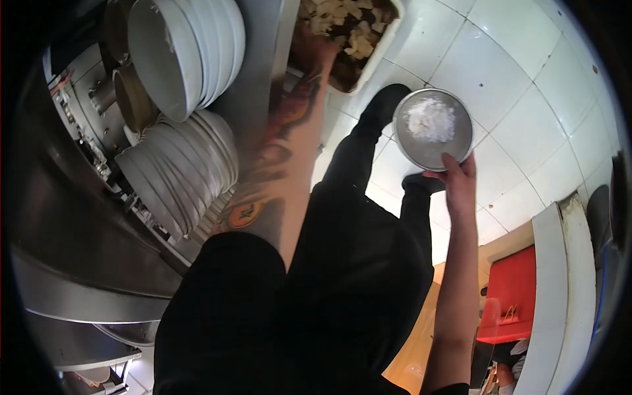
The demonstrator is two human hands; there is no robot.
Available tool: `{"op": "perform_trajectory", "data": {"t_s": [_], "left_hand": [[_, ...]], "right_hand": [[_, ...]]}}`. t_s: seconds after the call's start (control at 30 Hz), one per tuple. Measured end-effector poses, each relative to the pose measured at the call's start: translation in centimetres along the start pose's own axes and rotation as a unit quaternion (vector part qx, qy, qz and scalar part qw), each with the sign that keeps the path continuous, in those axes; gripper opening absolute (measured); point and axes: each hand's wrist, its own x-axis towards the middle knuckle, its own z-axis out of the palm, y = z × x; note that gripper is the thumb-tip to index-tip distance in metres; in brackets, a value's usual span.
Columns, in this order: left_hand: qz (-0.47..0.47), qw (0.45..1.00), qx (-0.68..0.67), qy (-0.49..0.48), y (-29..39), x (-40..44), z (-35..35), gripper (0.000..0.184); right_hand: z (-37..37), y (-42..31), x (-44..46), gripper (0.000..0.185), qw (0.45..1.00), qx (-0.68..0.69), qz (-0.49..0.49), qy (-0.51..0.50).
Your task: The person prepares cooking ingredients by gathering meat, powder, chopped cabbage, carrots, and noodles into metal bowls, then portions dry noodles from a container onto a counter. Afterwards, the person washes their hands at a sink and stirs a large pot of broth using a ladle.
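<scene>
One metal bowl [419,155] hangs over the tiled floor [507,66] at the upper right of the frame, gripped at its lower edge by the right hand [459,178], thumb over the rim and fingers beneath. With support only from that side, a loosened grip or a tilt of the wrist could tip the bowl and send its white powder [431,120] onto the tiles or a dark shoe [394,102] just beside it. A knock against the tub [397,18] could do the same.

The powder looks dry, fine and slightly clumped, heaped towards the far side, leaving bare grey metal near the thumb. At the top centre, the pale tub holds irregular yellowish-white pieces [359,43] among something dark brown and wet-looking. The left hand [312,50] reaches in among them; it is shadowed and blurred, perhaps touching the pieces, but whether its fingers are closed on anything I cannot tell. Stacked white bowls [191,155] stand at the upper left, near the tattooed forearm.
</scene>
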Motion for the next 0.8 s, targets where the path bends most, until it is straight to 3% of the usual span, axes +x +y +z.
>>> {"op": "perform_trajectory", "data": {"t_s": [0.03,0.17,0.2,0.3,0.37,0.47,0.5,0.57,0.67,0.8], "left_hand": [[-0.013,0.998,-0.054,0.007,0.6,-0.5,-0.3,0.083],[-0.042,0.998,-0.013,-0.04,1.6,0.6,-0.9,0.083],[-0.038,0.995,-0.045,-0.078,0.7,1.3,-0.9,0.075],[0.03,0.997,-0.062,-0.044,-1.4,3.4,1.8,0.072],[-0.06,0.987,-0.042,-0.146,0.8,3.3,-0.4,0.073],[-0.034,0.986,0.031,-0.16,1.0,4.3,0.0,0.076],[-0.027,0.986,0.025,-0.16,2.4,3.5,-0.5,0.076],[0.068,0.968,0.239,0.023,4.0,1.5,-1.5,0.074],[0.088,0.983,0.163,0.01,1.6,3.0,-0.4,0.061],[0.165,0.978,0.126,0.003,-0.9,3.6,-0.1,0.067]], "right_hand": [[-0.2,-0.4,0.1,0.043,1.0,-0.003,0.006,0.007],[-2.1,-0.2,0.0,0.044,0.999,-0.008,0.005,0.038],[-2.5,0.0,-0.1,0.044,0.999,-0.009,0.004,0.047],[-3.4,1.6,-0.5,0.049,0.998,0.017,0.016,0.052],[-3.9,3.5,-0.2,0.052,0.997,0.03,0.034,0.061],[-3.4,4.8,-0.1,0.058,0.997,0.032,0.059,0.048],[-2.7,4.9,-0.1,0.061,0.997,0.041,0.045,0.051],[-1.8,4.3,-0.4,0.062,0.998,0.039,0.035,0.033],[-0.7,3.1,-0.5,0.06,0.999,0.03,0.011,0.018],[-0.4,2.3,0.2,0.061,0.998,0.05,0.02,0.021]]}}
